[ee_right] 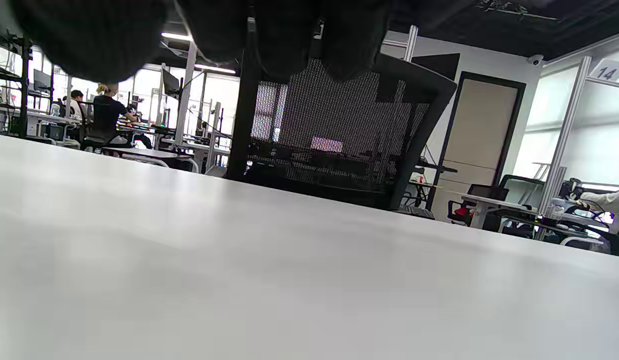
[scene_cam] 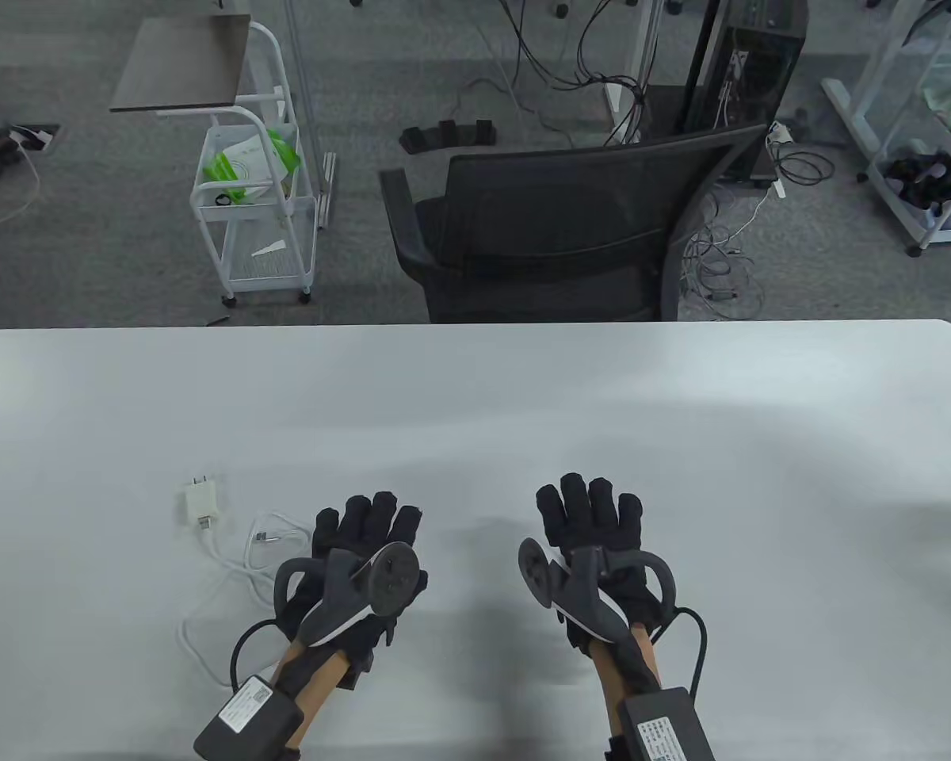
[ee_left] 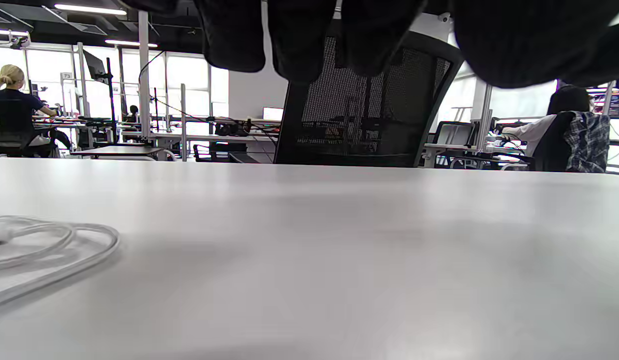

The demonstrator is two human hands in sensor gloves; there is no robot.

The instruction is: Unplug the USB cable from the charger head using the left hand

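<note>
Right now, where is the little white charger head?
In the table view, the charger head lies on the white table, just left of and beyond the left hand, its USB cable plugged in and looping toward that hand.

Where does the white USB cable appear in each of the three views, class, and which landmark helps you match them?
Table view: USB cable loops lower left, beside the left hand.
Left wrist view: cable at the left edge.
Right wrist view: not in it.
Shared landmark: the black mesh chair behind the table.

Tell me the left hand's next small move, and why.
Probably shift the left hand left toward the charger: the cable is plugged into its near end, and both hands lie flat on the table, holding nothing.
</note>
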